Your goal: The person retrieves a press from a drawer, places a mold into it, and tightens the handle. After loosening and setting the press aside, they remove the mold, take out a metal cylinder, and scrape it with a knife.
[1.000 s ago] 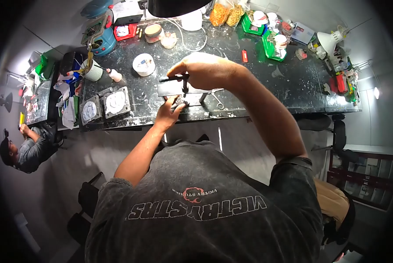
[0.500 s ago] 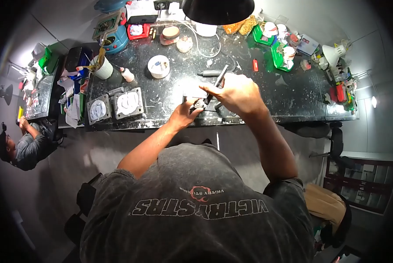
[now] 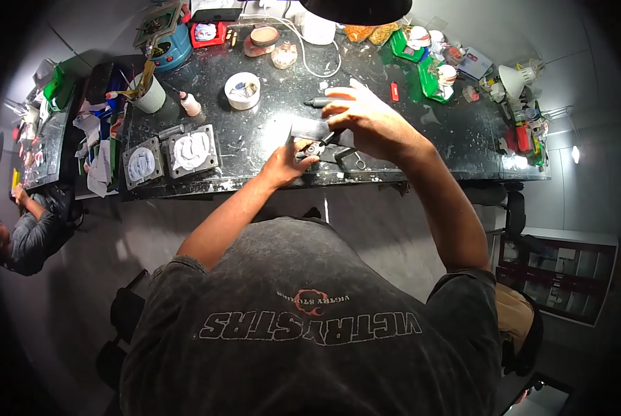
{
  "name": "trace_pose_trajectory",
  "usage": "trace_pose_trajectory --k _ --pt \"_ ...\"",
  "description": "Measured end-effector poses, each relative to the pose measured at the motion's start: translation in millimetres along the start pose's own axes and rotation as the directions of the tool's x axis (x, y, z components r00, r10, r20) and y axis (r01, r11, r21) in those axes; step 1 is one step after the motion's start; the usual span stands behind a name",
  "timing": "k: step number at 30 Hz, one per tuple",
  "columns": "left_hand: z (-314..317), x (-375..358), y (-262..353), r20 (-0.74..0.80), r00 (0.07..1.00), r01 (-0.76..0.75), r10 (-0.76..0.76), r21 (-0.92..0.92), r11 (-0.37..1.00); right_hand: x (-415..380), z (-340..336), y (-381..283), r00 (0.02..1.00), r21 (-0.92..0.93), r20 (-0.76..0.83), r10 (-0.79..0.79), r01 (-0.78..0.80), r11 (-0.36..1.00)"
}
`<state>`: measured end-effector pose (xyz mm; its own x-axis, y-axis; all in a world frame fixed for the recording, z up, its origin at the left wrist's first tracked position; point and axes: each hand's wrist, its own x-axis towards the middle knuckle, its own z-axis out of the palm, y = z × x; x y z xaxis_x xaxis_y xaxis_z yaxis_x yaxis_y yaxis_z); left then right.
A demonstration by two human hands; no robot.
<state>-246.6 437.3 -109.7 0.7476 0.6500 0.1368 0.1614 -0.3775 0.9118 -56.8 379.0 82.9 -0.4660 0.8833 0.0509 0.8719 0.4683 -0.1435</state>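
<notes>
My left hand [image 3: 281, 166] is closed at the bench's front edge, thumb and fingers around a small dark metal piece with a round silver hub [image 3: 315, 149]. Just to the right, my right hand [image 3: 369, 121] is over the piece, its fingers stretched to the left and spread apart. A short dark bar [image 3: 330, 136] shows below those fingers; whether they touch it is hidden. Between my hands lies a flat grey rectangular plate [image 3: 309, 129]. A metal ring handle [image 3: 360, 161] sticks out under my right wrist, and a dark pen-shaped handpiece [image 3: 317, 102] lies behind.
To the left are two metal flask halves with white plaster [image 3: 191, 151], a small bottle [image 3: 190, 104], a white tub [image 3: 242, 91] and a cup of brushes [image 3: 147, 96]. Green boxes [image 3: 435, 80] stand back right, near a red object [image 3: 394, 91]. Another person [image 3: 30, 225] sits far left.
My right hand's fingers have gone from wrapped round an upright dark bar to spread, and the bar now sits low. My left hand keeps its hold. The whole view has shifted slightly.
</notes>
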Motion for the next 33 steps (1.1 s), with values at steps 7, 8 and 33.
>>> trace_pose_trajectory --k 7,8,33 --pt "13.7 -1.3 -11.8 -0.069 0.988 -0.128 0.139 0.146 0.981 -11.3 -21.8 -21.6 0.794 0.068 -0.524 0.309 -0.322 0.944" --pt "13.1 -1.8 -9.8 -0.053 0.988 -0.128 0.142 0.213 0.969 -11.2 -25.1 -29.9 0.69 0.215 -0.461 0.558 -0.524 0.824" --pt "37.7 12.6 -31.3 -0.083 0.993 -0.082 0.088 0.073 0.994 -5.3 26.7 -10.1 0.843 0.01 -0.185 0.505 -0.512 0.859"
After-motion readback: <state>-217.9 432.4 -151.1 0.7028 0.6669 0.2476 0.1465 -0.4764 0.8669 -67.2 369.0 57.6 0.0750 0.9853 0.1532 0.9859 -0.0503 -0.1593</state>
